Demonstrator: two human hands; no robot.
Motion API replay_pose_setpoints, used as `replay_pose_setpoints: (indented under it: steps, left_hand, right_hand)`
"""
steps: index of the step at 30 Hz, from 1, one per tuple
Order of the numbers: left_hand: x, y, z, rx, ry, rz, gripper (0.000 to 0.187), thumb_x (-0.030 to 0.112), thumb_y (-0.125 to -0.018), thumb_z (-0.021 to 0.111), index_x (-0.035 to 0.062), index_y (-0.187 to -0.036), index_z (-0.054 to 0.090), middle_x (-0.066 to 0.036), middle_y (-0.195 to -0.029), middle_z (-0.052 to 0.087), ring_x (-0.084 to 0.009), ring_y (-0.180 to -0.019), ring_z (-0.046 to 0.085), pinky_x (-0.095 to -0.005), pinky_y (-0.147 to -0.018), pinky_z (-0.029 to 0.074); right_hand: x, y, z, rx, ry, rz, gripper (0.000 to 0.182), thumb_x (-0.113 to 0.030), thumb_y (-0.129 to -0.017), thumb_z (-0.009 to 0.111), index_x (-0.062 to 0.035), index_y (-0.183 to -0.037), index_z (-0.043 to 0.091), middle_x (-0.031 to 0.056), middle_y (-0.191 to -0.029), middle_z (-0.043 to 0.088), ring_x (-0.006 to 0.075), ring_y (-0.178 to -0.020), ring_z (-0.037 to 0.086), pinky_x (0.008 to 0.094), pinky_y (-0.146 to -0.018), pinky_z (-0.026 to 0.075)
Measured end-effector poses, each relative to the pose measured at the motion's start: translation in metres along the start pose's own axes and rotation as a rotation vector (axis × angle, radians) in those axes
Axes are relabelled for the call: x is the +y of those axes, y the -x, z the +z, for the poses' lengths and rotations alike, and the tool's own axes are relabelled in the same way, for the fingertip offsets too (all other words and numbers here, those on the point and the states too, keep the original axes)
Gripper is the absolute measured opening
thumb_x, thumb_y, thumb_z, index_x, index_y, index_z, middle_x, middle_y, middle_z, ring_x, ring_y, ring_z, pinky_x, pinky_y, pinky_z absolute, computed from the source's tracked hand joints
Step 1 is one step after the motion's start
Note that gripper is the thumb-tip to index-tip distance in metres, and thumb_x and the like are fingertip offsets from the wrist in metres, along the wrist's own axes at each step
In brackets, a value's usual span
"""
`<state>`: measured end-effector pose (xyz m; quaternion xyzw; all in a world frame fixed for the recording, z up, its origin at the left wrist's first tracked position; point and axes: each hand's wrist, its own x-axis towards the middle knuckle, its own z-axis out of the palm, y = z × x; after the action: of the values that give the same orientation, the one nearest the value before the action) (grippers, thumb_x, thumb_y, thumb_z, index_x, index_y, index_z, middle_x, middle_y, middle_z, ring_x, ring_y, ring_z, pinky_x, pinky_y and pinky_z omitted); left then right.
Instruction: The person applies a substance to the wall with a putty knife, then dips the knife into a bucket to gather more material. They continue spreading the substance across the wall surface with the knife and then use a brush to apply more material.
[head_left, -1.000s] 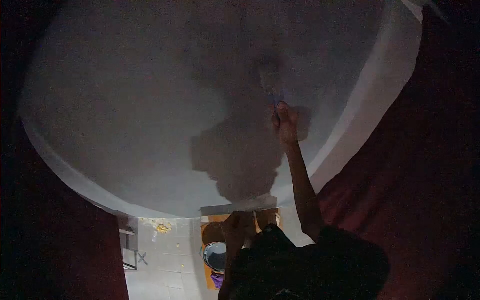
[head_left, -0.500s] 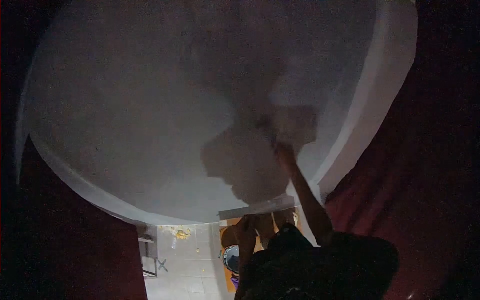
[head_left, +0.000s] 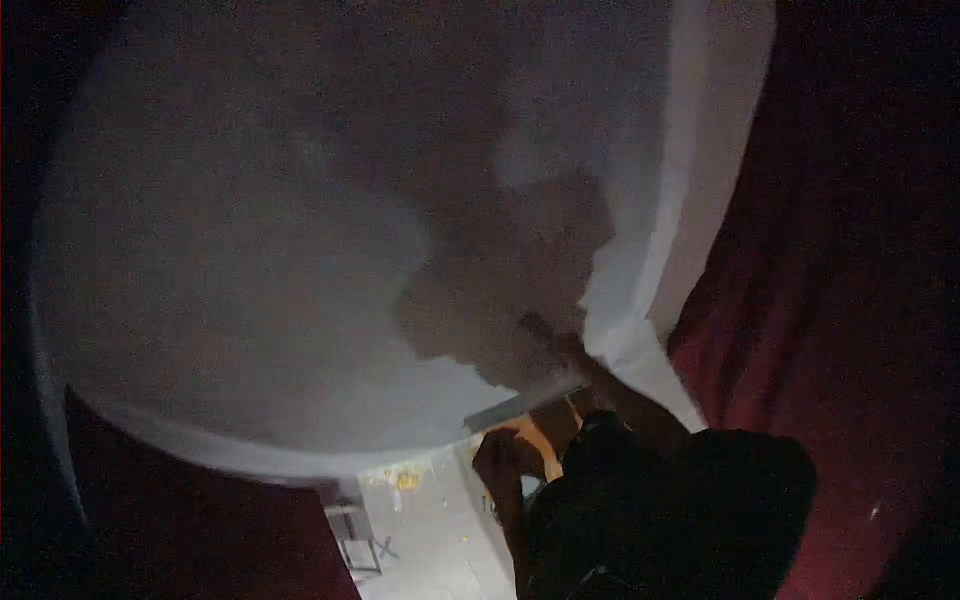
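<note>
A broad pale surface (head_left: 250, 280) with a curved border fills most of the head view, and a large dark shadow lies across it. Low on that surface is my right hand (head_left: 572, 352), closed around a dark hand tool (head_left: 537, 326) whose blunt end overlaps the shadow. Dimness hides the tool's exact kind. My left hand (head_left: 498, 462) is held lower, its fingers curled, in front of an orange-brown board (head_left: 540, 440). What its fingers hold, if anything, is hidden. A grey strip (head_left: 492, 411) runs along the board's far edge, just above my left hand.
Below lies a light tiled floor (head_left: 440, 545) with yellow scraps (head_left: 407, 478) on it. A small framed stand (head_left: 360, 550) and an X-shaped object (head_left: 386, 547) are at the lower left. Dark red areas (head_left: 740, 350) flank the pale surface.
My right hand and its tool have come down the pale surface, closer to the board. The view has shifted and tilted; my left arm now covers most of the bucket on the board.
</note>
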<state>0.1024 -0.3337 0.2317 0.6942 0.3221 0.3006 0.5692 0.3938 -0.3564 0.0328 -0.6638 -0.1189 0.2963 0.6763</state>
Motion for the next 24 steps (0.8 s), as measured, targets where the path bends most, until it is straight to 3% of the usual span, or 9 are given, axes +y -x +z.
replay_pose_setpoints:
  steps: [4,6,10,13,15,19,21,23,24]
  left_hand:
    - [-0.014,-0.011,0.011,0.0,0.087,-0.027,0.014,0.009,-0.082,0.054,0.0011,-0.084,0.064,-0.002,-0.062,0.056,-0.0079,-0.055,0.05,-0.0234,-0.049,0.04]
    - [-0.018,-0.013,0.014,-0.031,0.026,-0.153,0.016,0.013,-0.083,0.056,-0.0009,-0.083,0.064,-0.004,-0.069,0.06,-0.0091,-0.061,0.054,-0.0248,-0.054,0.043]
    - [-0.002,-0.032,0.038,-0.131,0.05,-0.003,0.016,0.01,-0.084,0.051,0.0007,-0.087,0.063,-0.001,-0.061,0.053,-0.0091,-0.046,0.049,-0.0226,-0.041,0.035]
    - [0.005,-0.051,0.025,-0.168,-0.045,-0.039,0.019,0.012,-0.086,0.049,-0.0001,-0.088,0.063,-0.003,-0.062,0.054,-0.0089,-0.047,0.049,-0.0217,-0.039,0.034]
    - [0.009,-0.064,0.027,-0.193,-0.036,-0.031,0.02,0.013,-0.087,0.048,-0.0006,-0.088,0.063,-0.003,-0.062,0.054,-0.0088,-0.047,0.049,-0.0213,-0.038,0.034]
    - [0.014,-0.1,0.03,-0.22,-0.038,-0.062,0.02,0.011,-0.087,0.048,-0.0011,-0.089,0.063,-0.004,-0.062,0.054,-0.0088,-0.047,0.049,-0.0214,-0.038,0.035]
    - [0.01,-0.116,0.032,-0.27,0.025,-0.039,0.018,0.012,-0.086,0.05,0.0001,-0.088,0.063,-0.002,-0.062,0.054,-0.0078,-0.051,0.049,-0.021,-0.042,0.036]
    - [0.013,-0.121,0.04,-0.288,0.017,-0.036,0.017,0.012,-0.086,0.051,0.0005,-0.088,0.063,-0.002,-0.062,0.054,-0.0074,-0.053,0.049,-0.0207,-0.044,0.036]
    - [0.021,-0.123,0.044,-0.286,-0.021,-0.033,0.017,0.011,-0.086,0.05,0.0004,-0.087,0.063,-0.002,-0.063,0.054,-0.0075,-0.053,0.049,-0.0206,-0.044,0.036]
  right_hand:
    - [-0.028,0.0,-0.038,0.086,0.096,-0.025,0.027,-0.033,-0.09,0.054,-0.0073,-0.085,0.06,-0.0033,-0.056,0.046,0.0055,-0.043,0.037,0.0234,-0.039,0.03]
    - [-0.09,0.001,-0.057,0.133,0.079,-0.095,0.026,-0.032,-0.09,0.054,-0.0071,-0.085,0.061,-0.0031,-0.055,0.046,0.0054,-0.042,0.037,0.0235,-0.038,0.031]
    - [-0.235,0.028,-0.081,0.194,-0.046,-0.225,0.025,-0.03,-0.09,0.054,-0.0068,-0.084,0.061,-0.0028,-0.052,0.046,0.0052,-0.039,0.037,0.0237,-0.036,0.031]
    - [-0.27,0.047,-0.069,0.156,-0.121,-0.423,0.027,-0.031,-0.09,0.054,-0.0059,-0.085,0.062,-0.0025,-0.052,0.046,0.0043,-0.038,0.036,0.0231,-0.035,0.03]
    - [-0.252,0.042,-0.07,0.064,-0.322,-0.598,0.027,-0.032,-0.09,0.055,-0.0055,-0.086,0.062,-0.0016,-0.052,0.047,0.0037,-0.038,0.036,0.0223,-0.036,0.031]
    - [-0.17,0.005,-0.062,0.303,-0.301,-0.473,0.026,-0.029,-0.09,0.055,-0.0049,-0.087,0.062,0.0007,-0.056,0.052,0.0059,-0.039,0.041,0.0232,-0.038,0.036]
    - [-0.059,-0.03,-0.07,0.394,-0.022,-0.464,0.024,-0.027,-0.089,0.056,-0.0041,-0.089,0.063,0.0034,-0.063,0.057,0.0082,-0.042,0.046,0.0246,-0.04,0.04]
    - [0.083,-0.068,-0.102,0.571,0.873,-0.801,0.022,-0.025,-0.089,0.057,-0.0034,-0.092,0.063,0.0061,-0.069,0.062,0.0105,-0.046,0.051,0.026,-0.042,0.043]
    - [0.1,-0.058,-0.106,0.509,0.825,-0.599,0.022,-0.023,-0.088,0.057,-0.0029,-0.093,0.064,0.0075,-0.074,0.064,0.0115,-0.05,0.053,0.0267,-0.044,0.044]
